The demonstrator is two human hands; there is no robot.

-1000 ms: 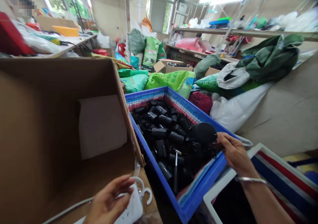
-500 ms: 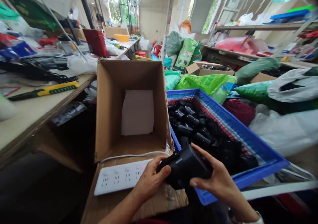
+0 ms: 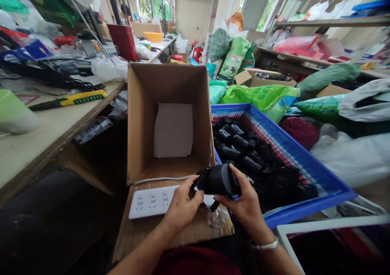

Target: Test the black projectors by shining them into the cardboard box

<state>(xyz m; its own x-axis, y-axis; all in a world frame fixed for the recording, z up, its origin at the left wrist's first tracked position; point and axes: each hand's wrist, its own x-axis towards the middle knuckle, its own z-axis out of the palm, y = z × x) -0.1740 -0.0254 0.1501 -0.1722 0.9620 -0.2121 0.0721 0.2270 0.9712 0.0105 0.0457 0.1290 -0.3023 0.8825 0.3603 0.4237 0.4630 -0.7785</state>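
Between both hands is a black plastic device with a rounded body; its exact kind does not show. My left hand grips its left end, thumb in front. My right hand is closed round its right end, with fingers on top and thumb below. Beneath the hands lies a white power strip on a cardboard flap. Just beyond, a cardboard box faces me with its opening, a pale sheet at its far end. At right, a blue crate holds many similar black devices.
On the left, a worktable carries a yellow-and-black cutter, cables and a green-white cup. Green sacks and white plastic bags crowd the area behind and right of the crate. A white frame stands at lower right.
Both hands have turned the black device, so a rounded grey-edged end now shows near my right hand. It sits slightly higher in view. The camera view has shifted a little.
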